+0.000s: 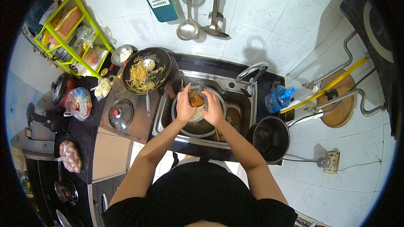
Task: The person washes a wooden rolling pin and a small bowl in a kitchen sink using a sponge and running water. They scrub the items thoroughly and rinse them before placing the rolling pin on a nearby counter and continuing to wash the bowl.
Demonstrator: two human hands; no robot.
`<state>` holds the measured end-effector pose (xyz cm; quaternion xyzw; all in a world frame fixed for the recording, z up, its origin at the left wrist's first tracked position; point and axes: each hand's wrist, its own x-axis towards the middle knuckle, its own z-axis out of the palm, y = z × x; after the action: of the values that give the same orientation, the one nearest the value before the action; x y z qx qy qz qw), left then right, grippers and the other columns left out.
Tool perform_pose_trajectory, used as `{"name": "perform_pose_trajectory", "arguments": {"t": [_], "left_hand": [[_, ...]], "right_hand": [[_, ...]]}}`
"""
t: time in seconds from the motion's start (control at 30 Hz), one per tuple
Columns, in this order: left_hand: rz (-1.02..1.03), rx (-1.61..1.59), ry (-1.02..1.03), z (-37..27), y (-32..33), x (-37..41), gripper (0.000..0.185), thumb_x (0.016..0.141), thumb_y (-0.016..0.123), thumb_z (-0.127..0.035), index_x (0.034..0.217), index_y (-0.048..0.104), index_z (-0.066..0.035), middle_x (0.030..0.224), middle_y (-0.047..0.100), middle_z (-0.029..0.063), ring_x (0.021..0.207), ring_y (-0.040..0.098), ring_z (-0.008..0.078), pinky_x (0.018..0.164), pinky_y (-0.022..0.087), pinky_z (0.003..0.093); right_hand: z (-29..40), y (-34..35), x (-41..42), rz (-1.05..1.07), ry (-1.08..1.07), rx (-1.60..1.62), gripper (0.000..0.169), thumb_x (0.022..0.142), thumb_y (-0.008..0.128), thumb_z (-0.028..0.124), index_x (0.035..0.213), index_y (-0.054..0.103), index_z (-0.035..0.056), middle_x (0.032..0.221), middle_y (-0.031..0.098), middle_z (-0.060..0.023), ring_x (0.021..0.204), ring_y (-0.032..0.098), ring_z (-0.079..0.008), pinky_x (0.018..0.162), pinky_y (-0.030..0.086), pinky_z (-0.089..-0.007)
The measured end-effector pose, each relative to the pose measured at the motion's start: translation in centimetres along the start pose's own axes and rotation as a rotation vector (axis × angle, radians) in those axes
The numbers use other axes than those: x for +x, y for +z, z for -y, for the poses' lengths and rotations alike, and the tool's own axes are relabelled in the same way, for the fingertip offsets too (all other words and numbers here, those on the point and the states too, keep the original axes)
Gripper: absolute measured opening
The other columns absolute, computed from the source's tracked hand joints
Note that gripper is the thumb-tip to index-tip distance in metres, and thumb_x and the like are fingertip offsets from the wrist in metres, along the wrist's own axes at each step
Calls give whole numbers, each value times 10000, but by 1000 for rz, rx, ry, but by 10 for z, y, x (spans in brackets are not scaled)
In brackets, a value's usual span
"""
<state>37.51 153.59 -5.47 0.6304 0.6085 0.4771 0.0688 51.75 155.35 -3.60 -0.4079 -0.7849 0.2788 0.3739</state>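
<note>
My left hand (186, 105) grips the left side of an amber-brown dish or bowl (196, 99) over the sink (254, 108). My right hand (213, 107) is on the other side, with a dark grey, mesh-like scouring pad (206, 100) under its fingers, against the dish. Fingers cover part of both, so the dish's exact shape cannot be told. Directly below is a large round metal basin (224, 101) standing in the sink, with a pale round dish (198, 115) partly visible inside. Chopsticks (217, 134) lie at the basin's lower right side.
A chrome faucet (252, 71) arches over the sink's back right. On the left stand a wok (164, 60) of shredded food with a ladle (147, 91), and a glass lid (121, 118). A black pot (270, 138) and a blue-capped plastic bottle (277, 99) flank the sink's right side.
</note>
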Motion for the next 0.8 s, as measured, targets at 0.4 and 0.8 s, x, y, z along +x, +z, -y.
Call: {"name": "perform_pose_trajectory", "arguments": {"t": [0.4, 0.8], "left_hand": [[-2, -35, 36, -2, -4, 0, 773, 623, 693, -60, 1318, 355, -38, 965, 551, 148, 884, 502, 324, 782, 410, 399], [-67, -94, 69, -13, -17, 1, 887, 575, 757, -87, 1341, 315, -20, 941, 507, 141, 889, 473, 314, 794, 391, 388]], "right_hand": [[5, 17, 14, -201, -54, -84, 546, 646, 645, -2, 1164, 479, 54, 1148, 520, -149, 1089, 464, -343, 930, 382, -411], [-31, 22, 17, -271, 121, 314, 384, 668, 636, -36, 1034, 544, 33, 1048, 566, -118, 1012, 545, -267, 879, 414, -309]]}}
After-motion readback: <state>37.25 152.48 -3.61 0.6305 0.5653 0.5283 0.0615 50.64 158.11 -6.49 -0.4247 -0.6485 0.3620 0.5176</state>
